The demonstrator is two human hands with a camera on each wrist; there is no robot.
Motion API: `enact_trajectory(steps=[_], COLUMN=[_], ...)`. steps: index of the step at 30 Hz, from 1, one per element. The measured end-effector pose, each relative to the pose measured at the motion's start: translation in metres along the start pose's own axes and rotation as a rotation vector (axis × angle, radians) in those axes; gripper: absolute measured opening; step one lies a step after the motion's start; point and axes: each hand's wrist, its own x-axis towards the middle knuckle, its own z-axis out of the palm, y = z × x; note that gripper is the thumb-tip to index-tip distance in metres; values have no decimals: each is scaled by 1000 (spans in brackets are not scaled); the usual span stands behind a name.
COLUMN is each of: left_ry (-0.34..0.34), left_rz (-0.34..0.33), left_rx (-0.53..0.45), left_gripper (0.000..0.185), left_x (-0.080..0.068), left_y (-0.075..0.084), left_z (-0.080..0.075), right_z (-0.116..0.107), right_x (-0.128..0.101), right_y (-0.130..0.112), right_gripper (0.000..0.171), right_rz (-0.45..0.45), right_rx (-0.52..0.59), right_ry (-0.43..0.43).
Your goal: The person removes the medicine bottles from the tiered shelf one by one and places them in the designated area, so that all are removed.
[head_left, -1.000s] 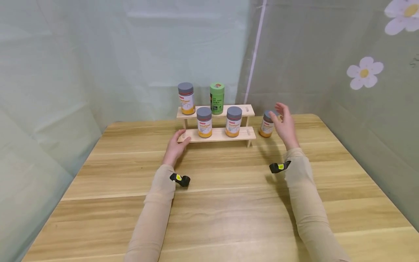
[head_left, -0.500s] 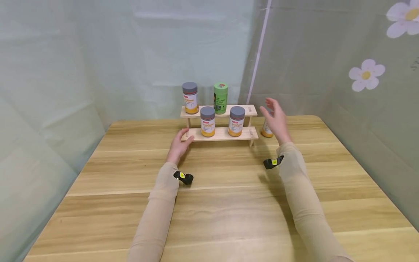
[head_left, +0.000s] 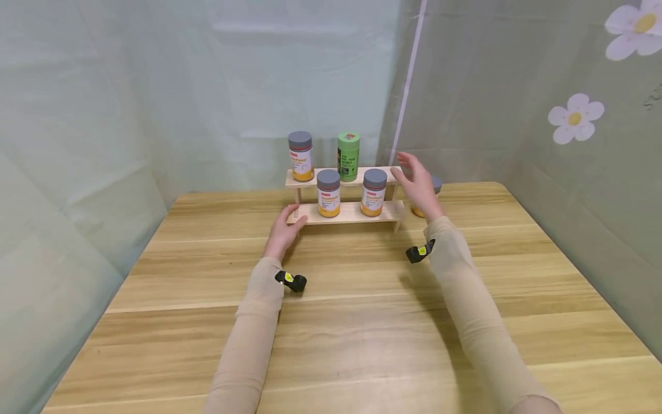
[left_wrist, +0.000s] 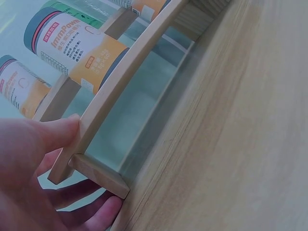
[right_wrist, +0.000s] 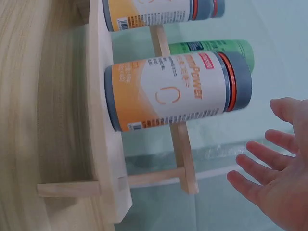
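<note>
My left hand (head_left: 283,233) grips the left end of a two-tier wooden display stand (head_left: 350,214). In the left wrist view its thumb lies on the lower shelf's edge, with fingers curled behind the leg. My right hand (head_left: 421,191) is open and holds nothing, spread by the stand's right end at upper-shelf height. Grey-lidded supplement jars stand on the lower shelf, one left (head_left: 328,196) and one right (head_left: 373,195). Another grey-lidded jar (head_left: 301,158) and a green canister (head_left: 349,158) occupy the upper shelf. The right wrist view shows the lower right jar (right_wrist: 173,91) beside my fingers.
One more grey-lidded jar (head_left: 437,184) stands on the wooden table right of the stand, mostly hidden behind my right hand. A pale curtain (head_left: 258,69) hangs close behind the stand, and a grey curtain with flowers (head_left: 496,103) on the right.
My right hand has moved left, from beside the jar on the table to the stand's right end. The left hand keeps its hold on the stand, and the jars stay put.
</note>
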Motion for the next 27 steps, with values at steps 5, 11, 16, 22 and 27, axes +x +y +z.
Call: enact_trajectory(steps=[5, 11, 16, 22, 27], left_ry=[-2, 0, 0, -3, 2], left_rz=[2, 3, -2, -9, -7], left_rx=[-15, -17, -17, -14, -19], left_gripper=[56, 56, 56, 57, 57], left_x=[0, -1, -2, -2, -1], left_y=[1, 1, 1, 0, 0], left_z=[1, 0, -1, -1, 1], right_z=[4, 6, 9, 14, 18], right_x=[10, 19, 27, 34, 41], right_y=[-7, -18, -28, -37, -41], right_gripper=[54, 55, 53, 53, 54], right_rz=[-16, -10, -36, -45, -44], right_rx=[-63, -80, -85, -90, -82], right_ry=[-49, -77, -84, -102, -114])
